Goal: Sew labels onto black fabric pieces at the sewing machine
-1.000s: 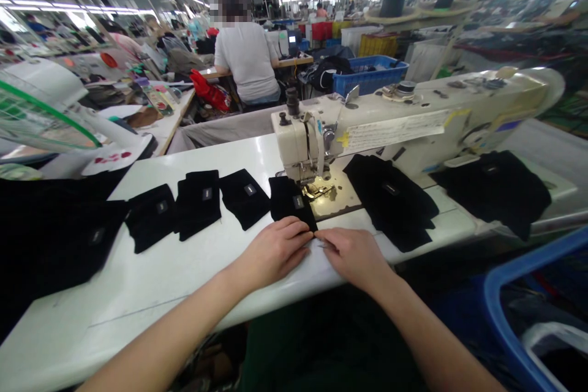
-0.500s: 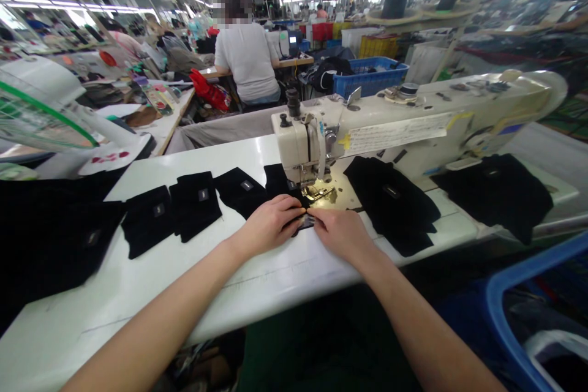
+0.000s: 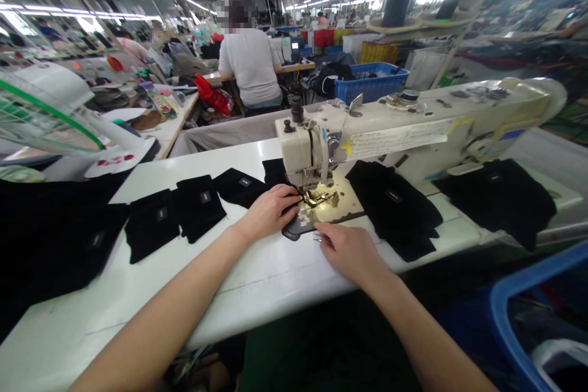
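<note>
My left hand [image 3: 272, 211] lies beside the presser foot [image 3: 316, 197] of the sewing machine [image 3: 413, 125], its fingers closed on the edge of a black fabric piece [image 3: 274, 171] behind it. My right hand [image 3: 349, 248] is at the front edge of the metal plate [image 3: 342, 199], fingers curled round a small metal tool [image 3: 316, 236] that is mostly hidden. Black pieces with small labels lie left of the machine, one of them [image 3: 198, 208] near my left forearm. A black stack [image 3: 392, 205] rests right of my right hand.
Another black stack [image 3: 498, 199] lies at the far right. A fan [image 3: 50, 116] stands at the left, a blue basket [image 3: 500, 306] at the lower right. A person in a white shirt [image 3: 250, 67] sits ahead, near a blue crate [image 3: 372, 81].
My right hand has moved away from my left hand and towards me, uncovering the plate's front. My left hand has shifted slightly up and left. The camera view has tilted slightly.
</note>
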Tool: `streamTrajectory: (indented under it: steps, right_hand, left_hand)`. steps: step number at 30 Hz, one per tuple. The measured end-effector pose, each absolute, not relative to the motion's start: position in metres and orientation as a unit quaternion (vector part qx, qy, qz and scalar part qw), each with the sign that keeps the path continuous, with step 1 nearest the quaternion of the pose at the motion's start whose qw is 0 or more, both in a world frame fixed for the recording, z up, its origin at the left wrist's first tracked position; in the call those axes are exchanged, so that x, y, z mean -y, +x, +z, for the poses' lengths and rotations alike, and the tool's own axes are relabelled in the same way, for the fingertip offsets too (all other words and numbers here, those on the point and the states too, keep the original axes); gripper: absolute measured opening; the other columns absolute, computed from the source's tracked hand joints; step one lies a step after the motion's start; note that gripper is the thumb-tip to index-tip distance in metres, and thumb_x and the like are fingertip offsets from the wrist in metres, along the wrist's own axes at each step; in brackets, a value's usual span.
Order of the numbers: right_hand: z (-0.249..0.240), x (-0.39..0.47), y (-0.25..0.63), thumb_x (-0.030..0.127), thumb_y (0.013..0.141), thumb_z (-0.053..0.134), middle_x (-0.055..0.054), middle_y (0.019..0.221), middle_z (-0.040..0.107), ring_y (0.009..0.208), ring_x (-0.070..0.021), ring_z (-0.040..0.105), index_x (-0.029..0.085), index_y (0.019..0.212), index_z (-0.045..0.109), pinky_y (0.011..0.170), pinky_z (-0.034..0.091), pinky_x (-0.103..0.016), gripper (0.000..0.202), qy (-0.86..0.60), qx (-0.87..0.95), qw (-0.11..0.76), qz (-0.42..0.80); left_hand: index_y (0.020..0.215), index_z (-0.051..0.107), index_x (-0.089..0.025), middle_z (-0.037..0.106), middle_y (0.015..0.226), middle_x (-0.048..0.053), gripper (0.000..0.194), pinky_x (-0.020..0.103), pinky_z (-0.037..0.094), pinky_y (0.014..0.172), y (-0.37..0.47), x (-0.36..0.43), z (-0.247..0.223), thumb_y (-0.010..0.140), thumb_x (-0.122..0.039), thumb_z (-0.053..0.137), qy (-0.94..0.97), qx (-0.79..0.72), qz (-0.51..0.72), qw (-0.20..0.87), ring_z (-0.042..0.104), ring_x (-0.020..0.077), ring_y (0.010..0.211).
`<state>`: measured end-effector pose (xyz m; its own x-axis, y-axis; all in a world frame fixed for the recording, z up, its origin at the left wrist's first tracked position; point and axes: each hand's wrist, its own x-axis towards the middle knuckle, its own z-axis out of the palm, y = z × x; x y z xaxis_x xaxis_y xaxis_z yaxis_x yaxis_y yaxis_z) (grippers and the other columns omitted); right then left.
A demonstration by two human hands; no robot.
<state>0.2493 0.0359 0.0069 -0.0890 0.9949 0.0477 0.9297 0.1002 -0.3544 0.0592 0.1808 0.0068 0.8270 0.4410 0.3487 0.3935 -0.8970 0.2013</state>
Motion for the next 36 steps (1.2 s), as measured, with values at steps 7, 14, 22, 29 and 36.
streamTrajectory:
  steps: [7,14,22,29,36]
  right_hand:
    - [-0.008,-0.018,0.248,0.015,0.087,0.055,-0.006,0.099,0.078,0.082,-0.0206,0.072,0.022,0.119,0.07,0.07,0.048,-0.028,0.036,-0.646,0.739,0.171,0.093]
    - [-0.028,-0.016,0.251,0.026,0.098,0.049,-0.008,0.096,0.079,0.08,-0.0183,0.073,0.018,0.109,0.072,0.07,0.049,-0.024,0.026,-0.593,0.75,0.293,0.031]
    - [-0.027,-0.009,0.257,0.034,0.102,0.047,-0.008,0.093,0.078,0.08,-0.0194,0.074,0.017,0.101,0.073,0.071,0.051,-0.026,0.031,-0.578,0.73,0.359,0.059]
    - [-0.02,-0.012,0.254,0.039,0.101,0.044,-0.007,0.092,0.078,0.081,-0.0215,0.073,0.02,0.098,0.073,0.072,0.051,-0.029,0.035,-0.615,0.684,0.376,0.109]
    - [0.034,-0.048,0.21,0.038,0.103,0.039,-0.008,0.096,0.076,0.089,-0.0202,0.07,0.02,0.099,0.071,0.079,0.049,-0.028,0.036,-0.539,0.74,0.383,0.121]
  left_hand:
    - [0.112,0.073,-0.016,0.067,0.115,0.013,0.028,0.044,0.054,0.098,0.057,-0.176,0.002,0.098,-0.024,0.05,0.948,-0.226,0.217,0.062,0.062,0.025,0.11]
    - [0.13,0.061,-0.012,0.058,0.138,0.017,0.035,0.049,0.046,0.111,0.057,-0.174,-0.008,0.1,-0.022,0.046,0.941,-0.266,0.205,0.042,0.052,0.027,0.132]
    - [0.131,0.061,-0.012,0.057,0.142,0.017,0.036,0.047,0.048,0.11,0.025,-0.135,-0.009,0.099,-0.02,0.047,0.943,-0.277,0.182,0.037,0.052,0.0274,0.135]
    - [0.13,0.062,-0.013,0.06,0.14,0.015,0.035,0.048,0.052,0.106,-0.004,-0.081,-0.003,0.098,-0.018,0.05,0.95,-0.259,0.174,0.029,0.057,0.0284,0.131]
    - [0.127,0.064,-0.01,0.062,0.135,0.019,0.034,0.046,0.053,0.105,-0.006,-0.076,-0.001,0.098,-0.013,0.047,0.952,-0.238,0.193,0.018,0.058,0.0272,0.13]
